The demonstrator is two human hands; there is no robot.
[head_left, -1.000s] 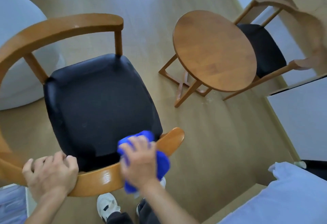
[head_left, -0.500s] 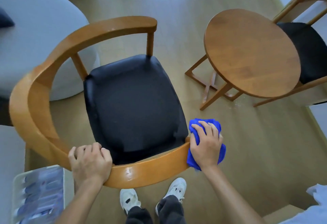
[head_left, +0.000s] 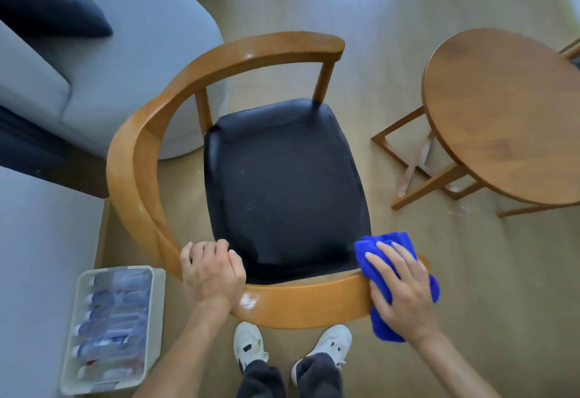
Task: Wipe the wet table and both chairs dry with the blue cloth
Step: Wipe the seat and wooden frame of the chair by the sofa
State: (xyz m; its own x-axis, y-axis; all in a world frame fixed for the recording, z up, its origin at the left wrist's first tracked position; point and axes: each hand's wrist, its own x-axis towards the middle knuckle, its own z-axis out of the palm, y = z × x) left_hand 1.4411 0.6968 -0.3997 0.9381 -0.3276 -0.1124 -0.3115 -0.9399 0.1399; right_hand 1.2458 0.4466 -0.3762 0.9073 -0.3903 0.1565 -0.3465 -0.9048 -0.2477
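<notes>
From the head view I see my left hand (head_left: pixel 213 275) curled around the chair (head_left: pixel 301 305) rail, gripping it. My right hand (head_left: pixel 403 284), fingers spread flat, presses the blue cloth (head_left: pixel 384 242) onto the rail's right end. The round counter (head_left: pixel 508 115) stands well apart, right.

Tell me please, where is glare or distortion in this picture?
Head view: a bright glare patch sits on the chair's wooden rail between the left hand and the blue cloth; the wide-angle lens bends the round table at the right edge.
</notes>
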